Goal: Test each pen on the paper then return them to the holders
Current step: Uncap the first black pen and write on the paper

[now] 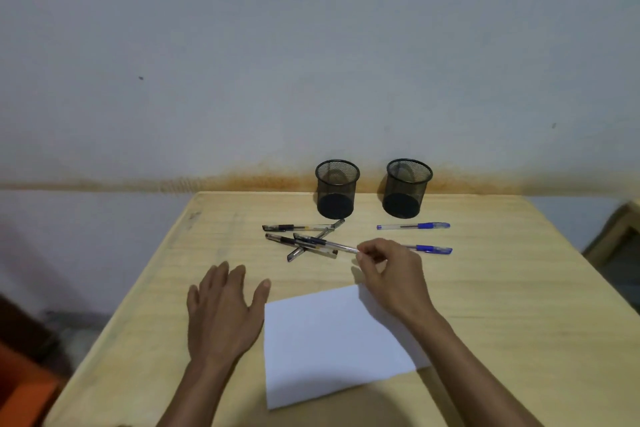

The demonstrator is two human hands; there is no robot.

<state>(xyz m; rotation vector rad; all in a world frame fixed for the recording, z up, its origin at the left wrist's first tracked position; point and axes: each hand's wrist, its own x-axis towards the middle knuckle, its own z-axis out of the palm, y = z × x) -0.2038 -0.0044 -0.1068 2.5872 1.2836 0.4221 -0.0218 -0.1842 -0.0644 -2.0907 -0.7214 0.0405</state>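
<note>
Two black mesh holders, the left holder (pixel 336 189) and the right holder (pixel 407 187), stand with no pens in them at the back of the wooden table (pixel 502 305). Several black pens (pixel 298 228) lie in a crossed pile in front of the left holder. My right hand (pixel 388 270) pinches the end of one black pen (pixel 327 244) from that pile. Two blue pens lie to the right: one blue pen (pixel 414 226) in front of the right holder, another blue pen (pixel 431 249) partly hidden behind my right hand. A white paper (pixel 329 340) lies near me. My left hand (pixel 221 308) rests flat beside it.
A stained wall rises right behind the holders. The table's left edge drops to a floor with an orange object (pixel 24 388) at lower left. A wooden piece of furniture (pixel 620 236) shows at the far right.
</note>
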